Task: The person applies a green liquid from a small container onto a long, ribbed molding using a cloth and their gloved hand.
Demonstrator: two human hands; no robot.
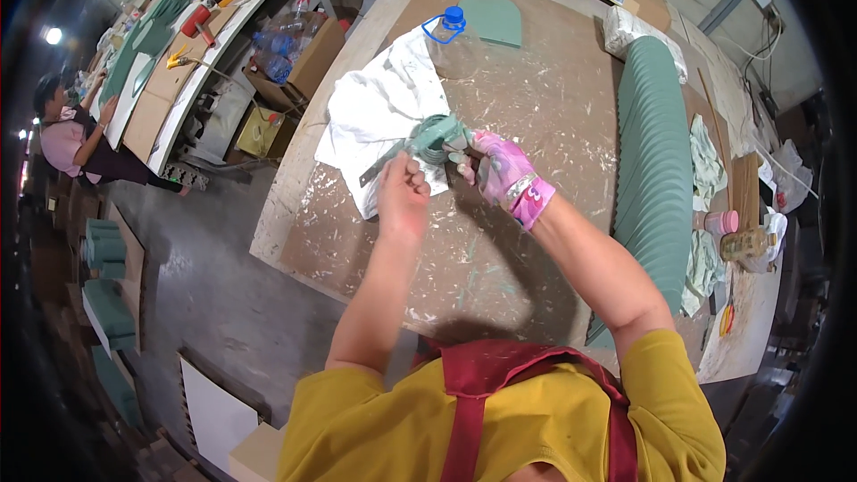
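Over a white cloth [370, 107] on the table, my two hands meet at a rounded green thing [435, 136], which looks like a small smeared tub or a coil; its kind is unclear. My right hand [509, 171], in a pink flowered glove with bare fingertips showing, is closed on its right side. Bare and with curled fingers, my left hand [403, 195] is just below its left side. A thin flat grey-green strip [379, 167] sticks out by the left fingertips; what exactly those fingers pinch is hidden.
A large clear bottle with a blue cap [455, 18] stands beyond the cloth, near a flat green panel [491, 20]. Along the right runs a long row of stacked green panels [656, 178]. Rags and a pink-lidded jar [721, 222] lie past it. Another person [76, 138] works at the left bench.
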